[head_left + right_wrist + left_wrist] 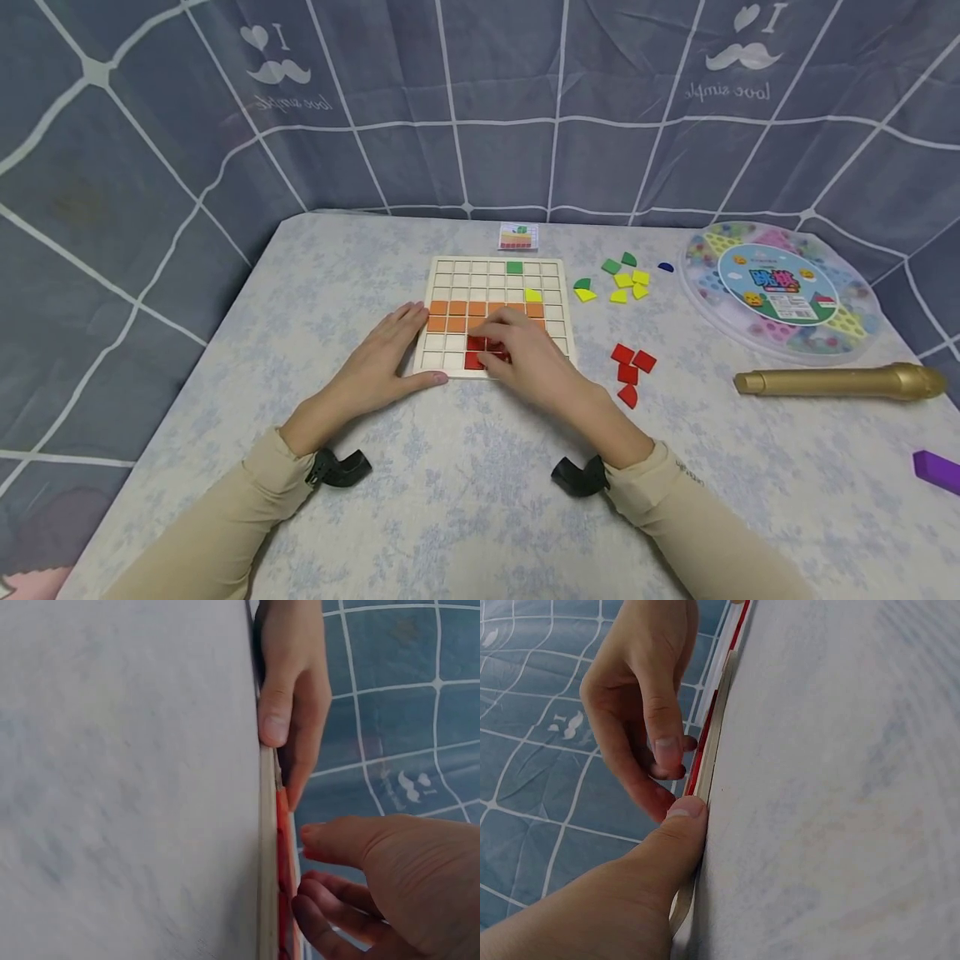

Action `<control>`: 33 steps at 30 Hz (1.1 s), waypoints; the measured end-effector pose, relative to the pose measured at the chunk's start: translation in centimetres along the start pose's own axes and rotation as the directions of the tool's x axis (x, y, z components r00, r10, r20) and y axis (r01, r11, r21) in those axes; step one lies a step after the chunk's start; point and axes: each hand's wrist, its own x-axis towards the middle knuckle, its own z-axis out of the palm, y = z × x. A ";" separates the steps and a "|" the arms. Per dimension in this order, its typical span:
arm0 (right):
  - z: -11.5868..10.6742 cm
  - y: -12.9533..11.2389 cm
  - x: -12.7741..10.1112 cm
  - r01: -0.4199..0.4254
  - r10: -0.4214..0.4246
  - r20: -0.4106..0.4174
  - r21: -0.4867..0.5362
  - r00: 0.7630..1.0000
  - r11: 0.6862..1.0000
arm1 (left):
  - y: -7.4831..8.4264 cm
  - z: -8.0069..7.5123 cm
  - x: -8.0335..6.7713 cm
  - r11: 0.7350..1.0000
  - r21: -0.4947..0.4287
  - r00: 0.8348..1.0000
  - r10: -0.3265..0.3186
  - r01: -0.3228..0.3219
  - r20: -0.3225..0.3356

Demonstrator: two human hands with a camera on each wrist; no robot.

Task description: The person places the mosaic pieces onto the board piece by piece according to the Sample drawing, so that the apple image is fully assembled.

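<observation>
Two bare hands, left hand (378, 362), right hand (528, 354); long beige sleeves to the wrists, faint small print on the right sleeve; black camera mount under each wrist

On the pale floral table (465, 483) the wooden grid board (557, 329) lay centre, a small pattern card (518, 237) behind it, loose red tiles (630, 367) and yellow-green tiles (618, 282) to its right, then the round plastic case (780, 287) with the gold cylinder (840, 382) before it.
</observation>
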 end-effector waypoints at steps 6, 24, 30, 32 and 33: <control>-1.7 1.1 -0.7 -0.021 0.022 -0.007 0.049 1.000 0.999 | -0.1 0.0 0.0 1.000 0.011 1.000 -0.002 0.002 -0.007; -8.8 8.1 -7.4 -0.265 0.266 0.002 -0.063 0.964 0.962 | -0.3 0.2 -0.3 1.000 0.017 1.000 0.010 -0.009 -0.028; -10.3 9.4 -9.5 -0.323 0.326 0.033 -0.080 0.945 0.943 | 0.0 0.0 -0.1 1.000 0.010 1.000 0.021 -0.020 -0.023; -10.7 9.6 -9.8 -0.349 0.354 0.053 -0.081 0.934 0.934 | 0.1 0.0 -0.1 1.000 0.008 1.000 0.021 -0.021 -0.022; -10.8 9.6 -9.8 -0.361 0.366 0.061 -0.079 0.929 0.929 | 0.1 -0.1 -0.1 1.000 0.007 1.000 0.022 -0.022 -0.022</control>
